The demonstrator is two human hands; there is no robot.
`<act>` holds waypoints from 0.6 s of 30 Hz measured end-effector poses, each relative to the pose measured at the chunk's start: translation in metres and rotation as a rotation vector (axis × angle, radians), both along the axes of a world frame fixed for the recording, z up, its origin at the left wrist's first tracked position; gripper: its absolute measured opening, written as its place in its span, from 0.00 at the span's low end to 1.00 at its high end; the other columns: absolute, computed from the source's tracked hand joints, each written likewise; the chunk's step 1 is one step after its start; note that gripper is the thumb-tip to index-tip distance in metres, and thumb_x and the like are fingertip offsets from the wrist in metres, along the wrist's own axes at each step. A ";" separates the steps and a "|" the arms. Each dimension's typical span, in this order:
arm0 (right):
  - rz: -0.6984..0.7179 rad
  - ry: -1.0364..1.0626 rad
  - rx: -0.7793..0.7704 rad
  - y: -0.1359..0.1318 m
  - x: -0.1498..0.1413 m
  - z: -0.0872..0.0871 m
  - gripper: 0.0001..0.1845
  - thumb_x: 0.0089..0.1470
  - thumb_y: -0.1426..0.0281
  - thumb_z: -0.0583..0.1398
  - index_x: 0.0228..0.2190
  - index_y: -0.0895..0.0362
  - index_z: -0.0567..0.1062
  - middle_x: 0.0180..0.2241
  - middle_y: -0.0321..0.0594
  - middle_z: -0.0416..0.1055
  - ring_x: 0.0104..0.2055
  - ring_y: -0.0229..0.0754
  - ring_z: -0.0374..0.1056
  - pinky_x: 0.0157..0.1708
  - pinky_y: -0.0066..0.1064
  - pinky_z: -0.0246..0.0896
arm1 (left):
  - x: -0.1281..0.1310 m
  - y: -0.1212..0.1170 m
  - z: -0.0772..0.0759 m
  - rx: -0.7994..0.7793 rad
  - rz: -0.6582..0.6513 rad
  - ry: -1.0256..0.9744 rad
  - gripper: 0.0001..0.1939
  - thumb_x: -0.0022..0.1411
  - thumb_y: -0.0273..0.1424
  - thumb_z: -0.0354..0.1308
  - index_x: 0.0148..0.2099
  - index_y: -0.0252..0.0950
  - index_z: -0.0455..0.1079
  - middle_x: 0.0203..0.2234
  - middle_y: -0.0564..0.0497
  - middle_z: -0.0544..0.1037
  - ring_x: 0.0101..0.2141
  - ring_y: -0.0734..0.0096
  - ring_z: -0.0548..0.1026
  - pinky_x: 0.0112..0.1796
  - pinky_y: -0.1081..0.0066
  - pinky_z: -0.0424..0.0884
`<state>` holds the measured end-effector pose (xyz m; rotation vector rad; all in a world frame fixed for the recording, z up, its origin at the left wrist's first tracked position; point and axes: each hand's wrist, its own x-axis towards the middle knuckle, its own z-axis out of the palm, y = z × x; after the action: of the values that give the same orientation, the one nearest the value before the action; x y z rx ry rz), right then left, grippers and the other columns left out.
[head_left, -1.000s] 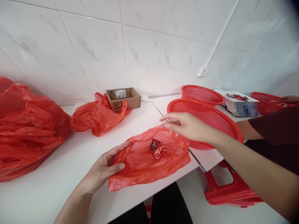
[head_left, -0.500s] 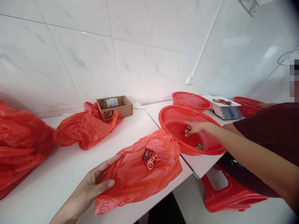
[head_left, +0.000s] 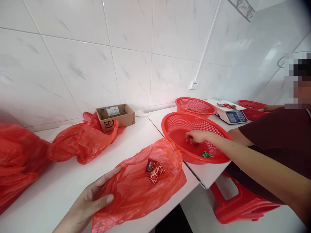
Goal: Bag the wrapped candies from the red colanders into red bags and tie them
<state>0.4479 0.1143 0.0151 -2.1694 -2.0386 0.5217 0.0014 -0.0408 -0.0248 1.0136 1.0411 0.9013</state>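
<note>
My left hand (head_left: 93, 195) grips the near left edge of a red plastic bag (head_left: 128, 194) that lies on the table, with the thumb over the film. On the bag rest two small wrapped sweets, a dark red one (head_left: 150, 165) and a red-and-cream patterned one (head_left: 156, 173). Reaching into the red perforated basket (head_left: 167, 129), my right hand (head_left: 198, 137) has its fingers closed around a red wrapped sweet (head_left: 189, 139), partly hidden by them. A green wrapped piece (head_left: 206, 154) lies on the basket floor, below that hand.
Red bags (head_left: 82, 142) and a cardboard box (head_left: 119, 118) stand at the left and back. Behind the basket are a second basket (head_left: 194, 106) and a scale (head_left: 233, 113) bearing red packets. A co-worker (head_left: 272, 139) sits at right, beside a red stool (head_left: 233, 207).
My right hand's fingers have closed on the red sweet in the basket, where they were spread over it before. The view has shifted slightly; my left hand keeps its hold on the bag.
</note>
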 end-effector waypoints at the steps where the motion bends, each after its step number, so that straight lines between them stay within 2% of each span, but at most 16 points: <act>1: 0.064 0.016 -0.107 0.001 0.000 0.000 0.05 0.43 0.72 0.66 0.28 0.55 0.77 0.31 0.44 0.76 0.31 0.45 0.71 0.30 0.37 0.66 | -0.001 0.000 0.000 0.007 0.009 0.008 0.32 0.50 0.40 0.67 0.59 0.48 0.69 0.63 0.53 0.64 0.62 0.50 0.61 0.58 0.57 0.63; 3: 0.133 0.116 -0.210 0.003 0.003 0.004 0.05 0.44 0.73 0.65 0.28 0.55 0.75 0.31 0.43 0.75 0.29 0.46 0.71 0.29 0.39 0.67 | -0.003 0.000 -0.001 0.019 0.016 0.009 0.33 0.52 0.39 0.67 0.60 0.48 0.67 0.64 0.53 0.61 0.62 0.50 0.60 0.58 0.58 0.63; 5: 0.149 0.197 -0.171 0.003 0.004 0.016 0.06 0.47 0.72 0.63 0.31 0.55 0.73 0.32 0.43 0.74 0.29 0.44 0.70 0.28 0.38 0.67 | -0.006 0.002 -0.002 0.029 -0.007 -0.004 0.33 0.53 0.38 0.66 0.62 0.48 0.65 0.65 0.53 0.58 0.63 0.50 0.60 0.57 0.58 0.64; 8: 0.162 0.336 -0.039 -0.006 -0.008 0.049 0.11 0.50 0.67 0.62 0.37 0.55 0.71 0.35 0.41 0.73 0.32 0.42 0.71 0.30 0.35 0.70 | -0.009 0.005 -0.006 0.053 -0.034 -0.011 0.33 0.54 0.36 0.66 0.62 0.48 0.64 0.66 0.53 0.58 0.63 0.51 0.59 0.58 0.59 0.63; 11: 0.271 0.522 0.055 -0.033 -0.050 0.084 0.17 0.49 0.62 0.64 0.41 0.53 0.71 0.38 0.41 0.73 0.38 0.44 0.72 0.34 0.34 0.71 | -0.008 0.005 -0.006 0.070 -0.033 -0.019 0.33 0.54 0.35 0.66 0.62 0.48 0.65 0.66 0.52 0.58 0.63 0.50 0.59 0.58 0.58 0.63; 13: 0.414 0.574 -0.007 -0.057 -0.091 0.096 0.16 0.49 0.63 0.64 0.41 0.52 0.73 0.40 0.39 0.74 0.39 0.44 0.73 0.33 0.32 0.70 | -0.006 0.005 -0.005 0.083 -0.018 -0.028 0.33 0.54 0.35 0.66 0.62 0.48 0.65 0.66 0.53 0.58 0.63 0.50 0.59 0.59 0.58 0.62; 15: 0.580 0.560 -0.132 -0.077 -0.134 0.092 0.12 0.50 0.66 0.63 0.39 0.52 0.75 0.38 0.36 0.75 0.39 0.42 0.73 0.35 0.30 0.69 | -0.006 0.004 -0.005 0.096 -0.009 -0.031 0.32 0.54 0.34 0.66 0.61 0.49 0.66 0.66 0.53 0.58 0.63 0.50 0.58 0.60 0.59 0.60; 18: 0.727 0.409 -0.201 -0.092 -0.181 0.065 0.10 0.52 0.71 0.62 0.38 0.51 0.77 0.39 0.36 0.75 0.35 0.39 0.73 0.34 0.27 0.67 | -0.007 0.003 -0.005 0.106 -0.018 -0.030 0.32 0.55 0.33 0.65 0.62 0.49 0.64 0.66 0.53 0.57 0.63 0.50 0.58 0.60 0.59 0.61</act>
<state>0.2667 0.0223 0.0801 -1.1705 -2.5356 1.1686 -0.0057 -0.0376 -0.0298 1.0931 0.9650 0.9623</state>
